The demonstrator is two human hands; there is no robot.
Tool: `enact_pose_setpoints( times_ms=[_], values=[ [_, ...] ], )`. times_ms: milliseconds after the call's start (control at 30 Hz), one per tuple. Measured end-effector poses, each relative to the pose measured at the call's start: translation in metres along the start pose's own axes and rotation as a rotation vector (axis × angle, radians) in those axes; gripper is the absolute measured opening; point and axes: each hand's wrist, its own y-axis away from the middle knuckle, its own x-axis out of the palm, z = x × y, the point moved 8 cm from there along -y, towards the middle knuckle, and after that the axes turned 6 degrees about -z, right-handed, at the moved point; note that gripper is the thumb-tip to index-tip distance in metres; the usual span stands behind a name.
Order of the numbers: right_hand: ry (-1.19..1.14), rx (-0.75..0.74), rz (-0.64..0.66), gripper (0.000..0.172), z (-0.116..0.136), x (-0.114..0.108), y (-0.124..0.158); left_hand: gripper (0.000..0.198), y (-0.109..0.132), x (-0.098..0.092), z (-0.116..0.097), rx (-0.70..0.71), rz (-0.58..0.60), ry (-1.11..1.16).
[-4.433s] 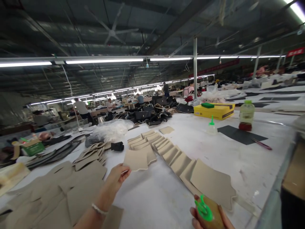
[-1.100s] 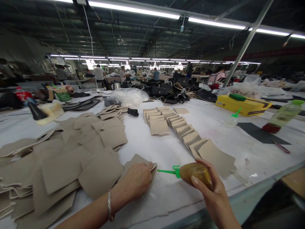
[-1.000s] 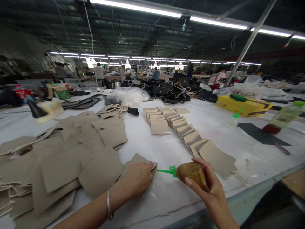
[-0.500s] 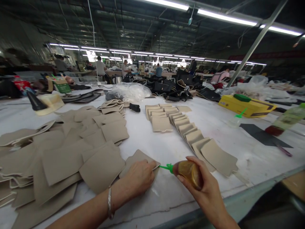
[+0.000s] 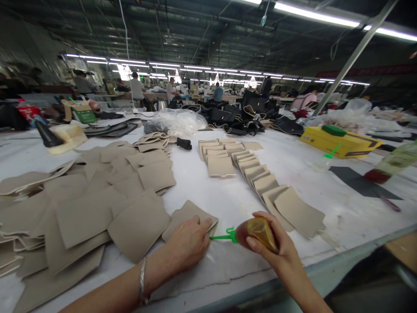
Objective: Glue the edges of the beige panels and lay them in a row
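My left hand [image 5: 189,241] bears down on a taupe leather piece [image 5: 192,211], its fingers curled at the right edge; the near part of the piece is hidden beneath it. My right hand [image 5: 276,243] is wrapped round a squeeze bottle [image 5: 257,232] of amber liquid, tipped on its side. The bottle's thin green nozzle [image 5: 223,237] points left, its tip close beside my left fingers at the piece's edge. Left of my hand lies a loose heap of similar leather pieces [image 5: 84,217]. Beyond the bottle, overlapping pieces [image 5: 299,211] run in a fanned row.
A yellow box [image 5: 339,141], a small clear bottle with a green nozzle [image 5: 322,163] and a dark sheet [image 5: 361,181] lie at the right. Clear plastic [image 5: 179,122] and black leather goods [image 5: 234,115] sit at the back. Several people work in the distance.
The bottle's nozzle tip has moved from the piece's right corner down and left along its edge. My left hand stays on the piece, fingers slightly shifted.
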Motion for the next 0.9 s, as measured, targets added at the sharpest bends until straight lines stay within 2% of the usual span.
enact_pose_setpoints(
  times_ms=[167,367,533,700,833,900],
  values=[
    [-0.024,-0.015,-0.091,0.053,-0.001,-0.008,-0.002,0.042,0.001,-0.002,0.0,0.009,0.039,0.012],
    [-0.056,0.041,0.064,0.051,-0.005,0.003,0.012,0.045,0.003,-0.001,0.002,0.012,0.06,0.045],
    [-0.056,0.013,-0.033,0.05,-0.001,-0.003,0.013,0.047,0.005,0.001,0.003,0.031,0.086,0.093],
    [-0.133,0.07,0.103,0.049,-0.005,0.009,0.024,0.048,0.005,0.003,0.003,0.043,0.069,0.139],
    [-0.125,0.044,0.035,0.049,-0.004,0.004,0.028,0.048,0.005,0.004,0.002,0.039,0.074,0.134],
    [-0.154,0.057,0.06,0.049,-0.004,0.007,0.031,0.048,0.006,0.005,0.002,0.033,0.087,0.129]
  ],
)
